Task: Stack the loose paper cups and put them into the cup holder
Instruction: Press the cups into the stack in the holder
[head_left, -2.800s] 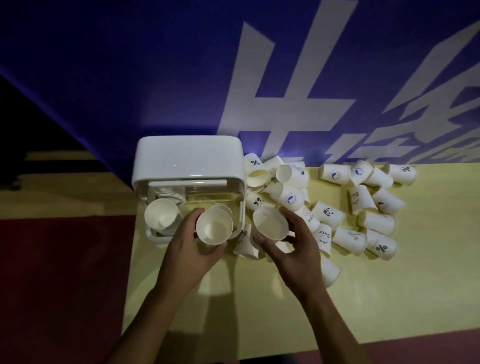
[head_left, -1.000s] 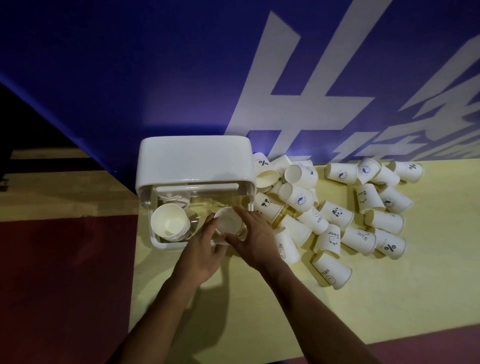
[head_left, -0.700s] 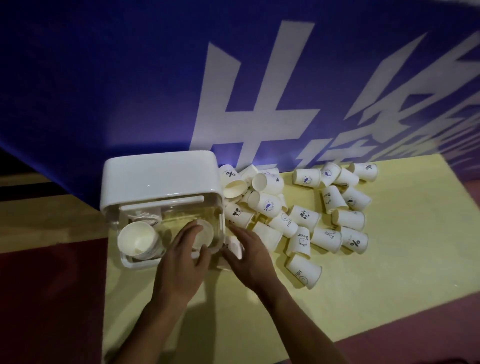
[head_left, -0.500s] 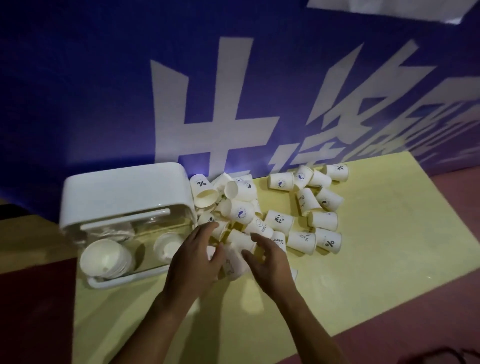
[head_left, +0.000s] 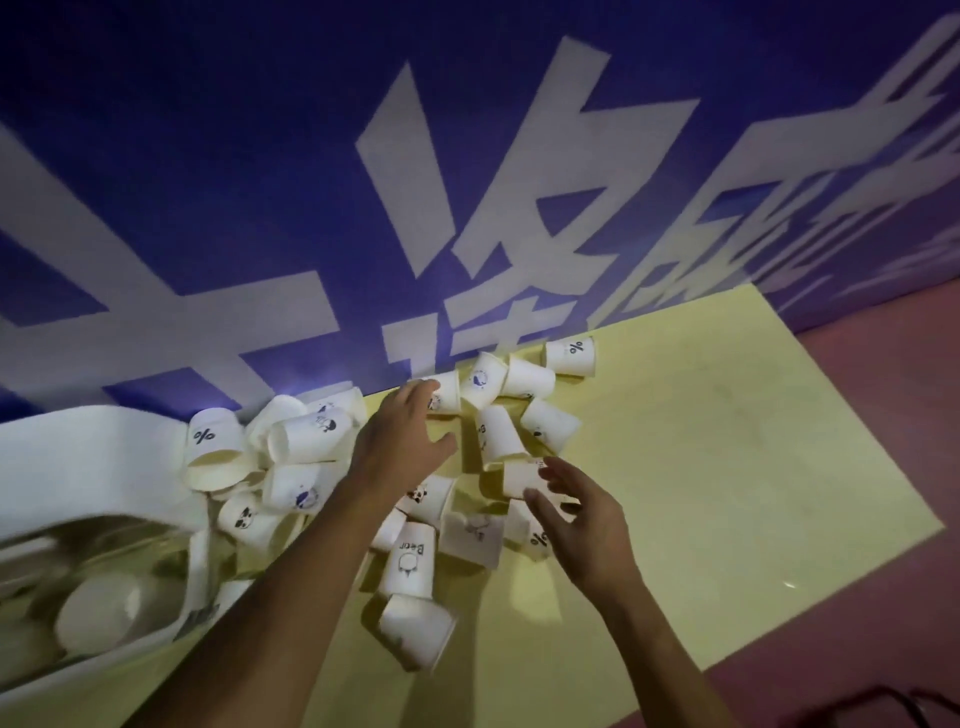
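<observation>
HANDS OVER THE HEAP: Both hands are seen spread wide above a scatter of loose paper cups (head_left: 311, 441) on a pale yellow table (head_left: 727, 467); nothing is held in either. The left hand (head_left: 400, 441) is stretched toward a printed cup (head_left: 447, 395) lying against the backdrop, with its fingertips at the cup's side, though contact cannot be confirmed. The right hand (head_left: 582, 525) is poised, fingers parted and lightly bent, just beside a tipped cup (head_left: 519, 478). The white cup holder (head_left: 93, 467) is seen at the left edge of the view, just beside the heap, with nested cups (head_left: 98, 613) blurred behind its clear front.

Trouble is judged likeliest from the cups themselves. Most are lying on their sides, so they could be sent rolling by a passing forearm, and a stray cup (head_left: 415, 639) near the table's front edge could be knocked to the floor. Thin paper walls could be crushed by a hard grip, and a dented rim would nest badly.

The table is set against a blue banner (head_left: 234, 182) printed with large white characters. A dull red floor (head_left: 883, 374) is visible around it, and the room is dimly lit.
</observation>
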